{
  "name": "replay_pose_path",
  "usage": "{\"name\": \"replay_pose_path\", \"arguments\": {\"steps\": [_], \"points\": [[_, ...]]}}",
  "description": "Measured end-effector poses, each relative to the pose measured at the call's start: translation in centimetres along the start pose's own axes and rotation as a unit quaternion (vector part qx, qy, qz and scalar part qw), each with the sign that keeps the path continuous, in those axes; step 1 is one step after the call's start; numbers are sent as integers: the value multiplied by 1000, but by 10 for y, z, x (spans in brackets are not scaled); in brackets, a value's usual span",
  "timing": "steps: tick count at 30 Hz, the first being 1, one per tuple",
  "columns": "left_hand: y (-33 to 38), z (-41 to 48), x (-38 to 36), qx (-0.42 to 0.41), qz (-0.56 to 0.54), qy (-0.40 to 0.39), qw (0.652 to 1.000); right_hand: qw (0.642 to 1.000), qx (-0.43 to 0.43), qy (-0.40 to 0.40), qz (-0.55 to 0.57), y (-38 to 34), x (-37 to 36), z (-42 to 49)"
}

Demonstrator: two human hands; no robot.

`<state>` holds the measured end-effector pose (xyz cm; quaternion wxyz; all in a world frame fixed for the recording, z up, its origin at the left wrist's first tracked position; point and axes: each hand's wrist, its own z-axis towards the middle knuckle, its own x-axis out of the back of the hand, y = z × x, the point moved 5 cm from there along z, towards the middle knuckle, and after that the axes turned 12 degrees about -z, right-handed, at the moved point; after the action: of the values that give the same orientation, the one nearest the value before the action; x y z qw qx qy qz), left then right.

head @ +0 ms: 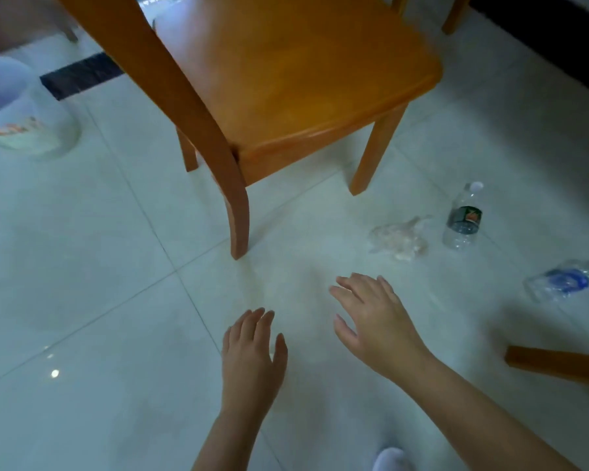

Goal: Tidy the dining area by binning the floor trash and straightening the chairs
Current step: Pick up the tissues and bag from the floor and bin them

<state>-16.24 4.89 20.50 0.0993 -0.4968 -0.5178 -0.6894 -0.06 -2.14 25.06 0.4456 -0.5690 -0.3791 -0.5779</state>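
Bottles (463,219) lie right of chair (286,73); hands (252,362) empty.

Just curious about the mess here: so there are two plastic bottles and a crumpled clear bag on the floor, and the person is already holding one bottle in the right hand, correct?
Not quite. The head view shows the right hand open and empty, as is the left hand. Both bottles, the green-labelled bottle and the blue-labelled bottle, lie on the floor beside the crumpled clear bag.
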Motion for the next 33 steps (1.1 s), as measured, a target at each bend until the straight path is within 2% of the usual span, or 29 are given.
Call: {"name": "replay_pose_path", "arguments": {"steps": [3, 9, 15, 22, 33], "points": [[-39, -2, -51, 28, -26, -1, 999, 999, 32, -10, -17, 4, -56, 6], [-93, -2, -119, 12, -49, 25, 998, 997, 75, -8, -24, 13, -144, 14], [-138, -24, -160, 94, -94, 86, 987, 993, 115, -11, -4, -5, -210, 18], [-168, -66, -174, 124, -90, 96, 984, 993, 93, -25, 63, -34, -251, 5], [-191, -81, -200, 187, -134, 87, 969, 992, 83, -45, 80, -34, -269, -14]]}}
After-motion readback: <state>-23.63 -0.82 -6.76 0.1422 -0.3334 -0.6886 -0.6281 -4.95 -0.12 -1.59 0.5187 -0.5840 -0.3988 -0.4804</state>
